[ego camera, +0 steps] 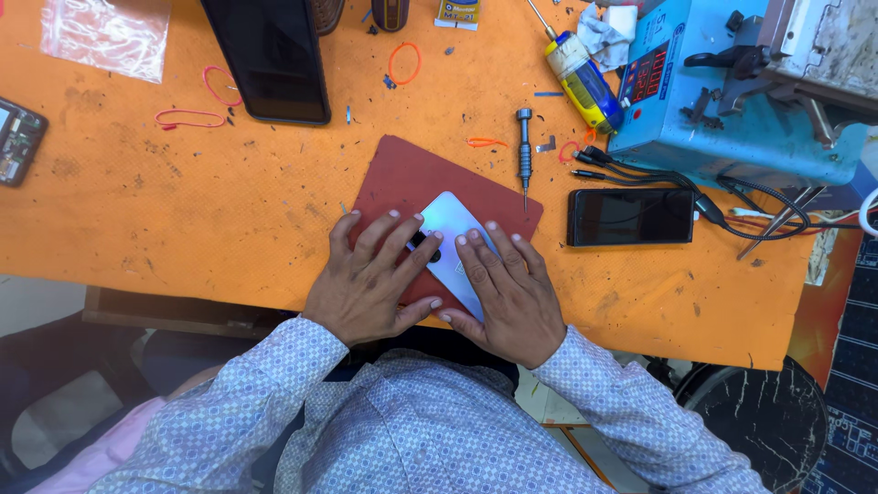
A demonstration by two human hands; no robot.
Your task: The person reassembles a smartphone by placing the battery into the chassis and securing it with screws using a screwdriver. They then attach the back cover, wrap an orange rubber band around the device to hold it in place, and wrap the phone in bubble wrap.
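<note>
A pale blue-silver phone (447,222) lies back-up on a dark red mat (402,174) near the front edge of the orange table. My left hand (366,279) rests flat on its left side, fingers spread over the camera area. My right hand (503,288) presses flat on its right side and lower end. Both thumbs meet at the phone's near edge. Most of the phone is hidden under my hands.
A grey precision screwdriver (524,151) lies just beyond the mat. A black phone (631,217) sits to the right, by cables and a blue machine (732,101). Another dark phone (274,55), a yellow-blue screwdriver (585,87), orange rubber bands and a plastic bag (105,32) lie farther back.
</note>
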